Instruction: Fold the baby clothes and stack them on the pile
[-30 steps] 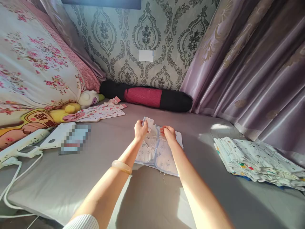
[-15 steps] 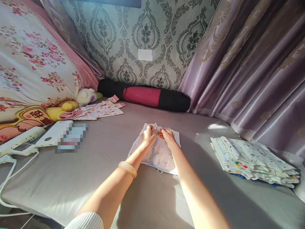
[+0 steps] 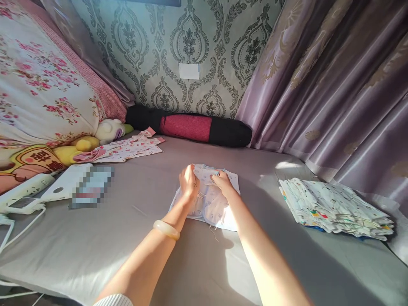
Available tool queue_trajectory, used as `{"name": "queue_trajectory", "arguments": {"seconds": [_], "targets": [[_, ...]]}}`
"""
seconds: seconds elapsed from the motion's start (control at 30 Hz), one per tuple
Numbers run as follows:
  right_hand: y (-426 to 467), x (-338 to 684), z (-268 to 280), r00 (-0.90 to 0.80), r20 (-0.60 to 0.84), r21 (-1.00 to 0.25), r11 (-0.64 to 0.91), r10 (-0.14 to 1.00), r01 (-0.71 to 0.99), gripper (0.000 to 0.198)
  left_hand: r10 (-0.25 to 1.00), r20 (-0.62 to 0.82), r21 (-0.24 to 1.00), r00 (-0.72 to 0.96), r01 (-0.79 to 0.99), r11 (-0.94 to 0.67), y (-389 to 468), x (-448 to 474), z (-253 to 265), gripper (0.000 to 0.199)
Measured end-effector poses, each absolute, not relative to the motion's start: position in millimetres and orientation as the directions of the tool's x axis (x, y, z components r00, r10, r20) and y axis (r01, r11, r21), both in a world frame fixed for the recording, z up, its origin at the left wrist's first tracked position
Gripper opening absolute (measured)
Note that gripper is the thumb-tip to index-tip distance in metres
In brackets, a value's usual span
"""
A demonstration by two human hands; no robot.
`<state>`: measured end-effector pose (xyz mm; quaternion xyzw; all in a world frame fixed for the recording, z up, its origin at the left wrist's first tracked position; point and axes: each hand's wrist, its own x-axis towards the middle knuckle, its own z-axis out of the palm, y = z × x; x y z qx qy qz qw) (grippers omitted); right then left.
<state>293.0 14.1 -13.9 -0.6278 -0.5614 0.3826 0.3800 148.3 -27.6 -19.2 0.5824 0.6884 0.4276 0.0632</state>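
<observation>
A small white baby garment [image 3: 218, 212] with a pale print and light blue trim lies folded on the grey bed sheet. At its upper left, my left hand [image 3: 189, 182] has its fingers curled closed on the fabric; a pale bangle circles that wrist. My right hand [image 3: 223, 185] pinches the cloth near the upper right, thumb and fingers together. Between the two hands a strip of the garment shows. Loose white ties hang past its lower edge. The fingertips of my left hand are partly hidden.
On the right rests a stack of folded printed cloths [image 3: 334, 208]. A black and red bolster-like bag [image 3: 188, 126] lies along the wall. To the left are printed baby clothes [image 3: 127, 148], plush toys [image 3: 84, 144], a power strip [image 3: 28, 187] with cables and a blurred flat item [image 3: 92, 187].
My hands have moved apart: the left went to the garment's left side, and the right hand's fingers have closed on the cloth. The view has shifted slightly.
</observation>
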Motion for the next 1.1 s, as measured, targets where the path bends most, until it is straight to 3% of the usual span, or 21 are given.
{"name": "queue_trajectory", "arguments": {"seconds": [0.17,0.6,0.8,1.0,1.1], "targets": [[14,294,-9,0.071,-0.081,-0.866,-0.106,0.994,0.488,0.051,0.922,0.314,0.543,-0.226,0.840,0.022,-31,144,-19,0.046],[10,303,-2,0.149,0.036,-0.672,-0.087,0.988,0.735,0.045,0.956,0.290,0.340,0.055,0.927,-0.156,-26,150,-25,0.048],[1,302,-4,0.126,0.084,-0.412,-0.081,0.988,0.908,0.042,0.972,0.230,0.270,0.043,0.957,-0.106,-26,155,-31,0.048],[-3,306,6,0.078,0.077,-0.303,-0.051,0.994,0.952,0.041,0.990,0.126,0.210,0.065,0.974,-0.090,-23,153,-26,0.053],[-6,307,10,-0.038,0.141,-0.230,0.070,0.989,0.971,0.043,0.982,0.150,0.178,0.113,0.974,-0.139,-21,152,-19,0.051]]}}
